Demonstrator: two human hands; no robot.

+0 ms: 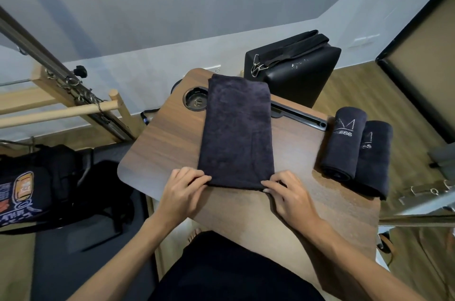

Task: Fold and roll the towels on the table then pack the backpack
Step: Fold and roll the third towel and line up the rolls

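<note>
Now the folded towel (236, 133), flat mid-tabletop (157, 153), is pinched at its near corners by left hand (182, 190) and right hand (288, 194); a tight, even first roll is advised.

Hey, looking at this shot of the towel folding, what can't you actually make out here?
Head view only:
- Lettering on the two rolled towels: partly wrapped out of sight round the rolls.
- Left hand and right hand fingertips: tucked under the folded towel edge.
- Backpack: cut off by the left edge.
- Table cup-hole contents: too dark.
</note>
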